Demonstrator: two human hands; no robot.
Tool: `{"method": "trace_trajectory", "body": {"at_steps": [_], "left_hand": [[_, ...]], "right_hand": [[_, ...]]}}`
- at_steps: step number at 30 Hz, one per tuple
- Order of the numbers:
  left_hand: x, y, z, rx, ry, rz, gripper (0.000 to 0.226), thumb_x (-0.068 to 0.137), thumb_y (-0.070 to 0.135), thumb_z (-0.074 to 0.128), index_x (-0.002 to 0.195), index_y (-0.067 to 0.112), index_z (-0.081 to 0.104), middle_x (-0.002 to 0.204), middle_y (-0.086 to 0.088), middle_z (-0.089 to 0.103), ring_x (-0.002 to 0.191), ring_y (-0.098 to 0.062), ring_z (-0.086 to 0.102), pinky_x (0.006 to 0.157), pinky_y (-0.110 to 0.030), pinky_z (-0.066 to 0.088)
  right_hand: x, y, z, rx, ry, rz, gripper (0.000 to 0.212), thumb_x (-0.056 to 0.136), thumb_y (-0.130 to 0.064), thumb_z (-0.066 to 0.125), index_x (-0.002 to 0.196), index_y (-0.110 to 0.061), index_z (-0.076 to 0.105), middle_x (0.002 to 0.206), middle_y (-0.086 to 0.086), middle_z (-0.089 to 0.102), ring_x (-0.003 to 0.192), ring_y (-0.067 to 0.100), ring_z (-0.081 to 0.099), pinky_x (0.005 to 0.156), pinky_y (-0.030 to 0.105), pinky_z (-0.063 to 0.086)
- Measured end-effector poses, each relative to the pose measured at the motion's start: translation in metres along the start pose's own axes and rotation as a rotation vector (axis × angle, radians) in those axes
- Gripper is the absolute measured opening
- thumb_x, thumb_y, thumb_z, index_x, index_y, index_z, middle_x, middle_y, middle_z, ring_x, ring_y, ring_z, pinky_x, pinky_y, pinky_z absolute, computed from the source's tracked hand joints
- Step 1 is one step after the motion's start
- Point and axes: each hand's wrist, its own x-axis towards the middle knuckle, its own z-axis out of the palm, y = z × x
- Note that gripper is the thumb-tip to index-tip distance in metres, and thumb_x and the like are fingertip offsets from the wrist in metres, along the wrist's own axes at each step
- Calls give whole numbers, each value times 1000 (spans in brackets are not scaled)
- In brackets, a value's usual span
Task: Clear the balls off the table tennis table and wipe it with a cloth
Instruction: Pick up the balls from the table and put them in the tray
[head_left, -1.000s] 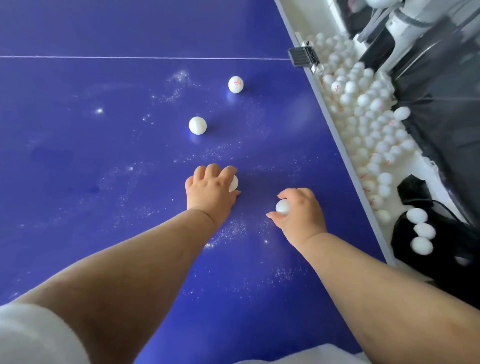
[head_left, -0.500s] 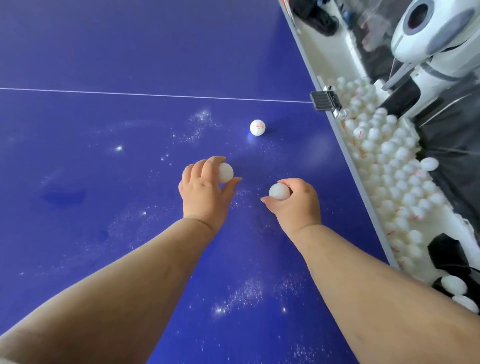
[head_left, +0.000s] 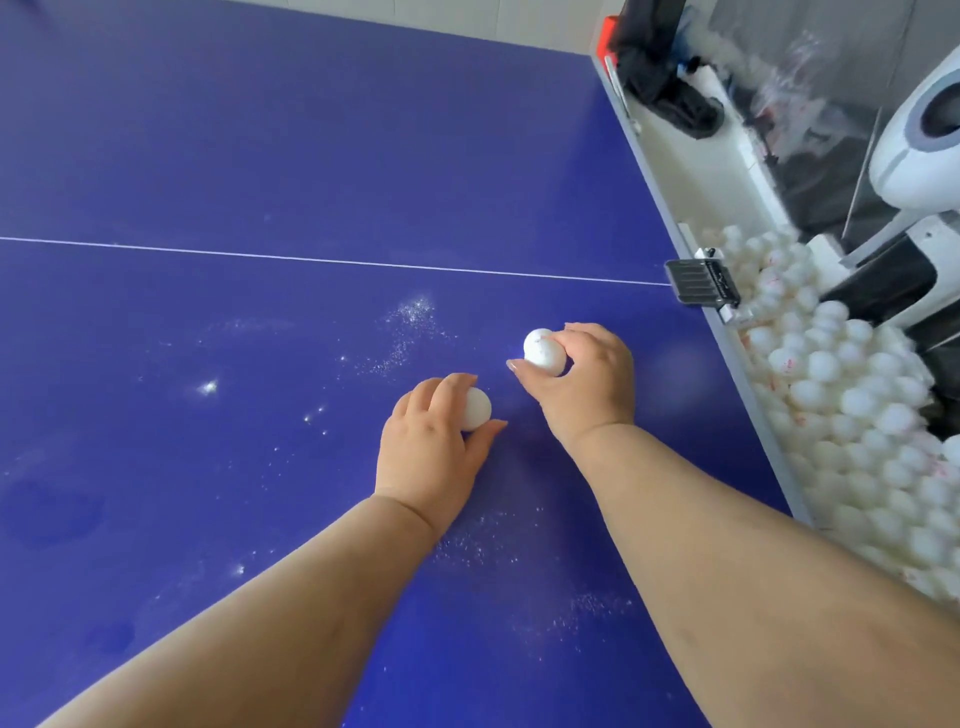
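The blue table tennis table (head_left: 249, 156) fills the view, with white powdery specks (head_left: 410, 317) scattered over its near half. My left hand (head_left: 431, 457) grips a white ball (head_left: 477, 408) just above the surface. A little further out and to the right, my right hand (head_left: 592, 384) pinches a white ball (head_left: 540, 349) between thumb and fingers; a second ball may be pressed against it, I cannot tell. No loose ball shows on the table.
Along the table's right edge lies a white tray (head_left: 717, 171) heaped with several white balls (head_left: 841, 405). A black clamp (head_left: 701, 285) sits on that edge at the white centre line. A white ball machine (head_left: 919, 145) and dark fabric (head_left: 665, 88) stand beyond.
Both hands moved further out across the table. The loose ball that lay ahead of them is gone from the surface, and my right hand is now where it was.
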Motion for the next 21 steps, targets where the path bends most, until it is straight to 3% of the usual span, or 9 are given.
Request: {"method": "trace_trajectory", "body": {"at_steps": [2, 5, 10, 13, 21], "left_hand": [[4, -2, 1, -2, 16, 18, 46, 83, 35, 72, 122, 14, 60, 112, -5, 63, 102, -32, 56, 85, -35, 44], [11, -3, 1, -16, 30, 2, 46, 83, 36, 71, 123, 15, 60, 113, -4, 62, 102, -30, 55, 86, -32, 42], [12, -4, 2, 38, 65, 43, 42, 80, 34, 75, 116, 14, 63, 103, -4, 66, 94, -31, 58, 81, -29, 38], [9, -4, -3, 27, 38, 1, 45, 82, 37, 73, 120, 15, 62, 109, -4, 64, 98, -30, 57, 84, -32, 41], [-23, 22, -21, -4, -82, -79, 50, 85, 45, 66, 127, 22, 55, 117, -1, 57, 94, -26, 56, 86, -36, 46]], "right_hand": [[14, 0, 10, -29, -71, -49, 45, 70, -48, 80, 101, -15, 72, 123, 1, 60, 119, 22, 49, 96, 31, 41], [28, -3, 22, -55, -128, -101, 43, 70, -48, 80, 96, -15, 71, 112, -1, 59, 110, 22, 50, 85, 24, 39], [28, -12, 25, -196, -252, -115, 41, 68, -49, 77, 89, -15, 66, 104, 0, 45, 105, 25, 44, 77, 28, 39], [16, -12, 14, -299, -322, -128, 37, 70, -49, 74, 81, -19, 57, 98, -1, 41, 103, 26, 43, 72, 29, 39], [-39, 18, -46, -215, -200, -87, 43, 66, -47, 79, 81, -9, 66, 95, 0, 44, 91, 23, 38, 72, 26, 34]]}}
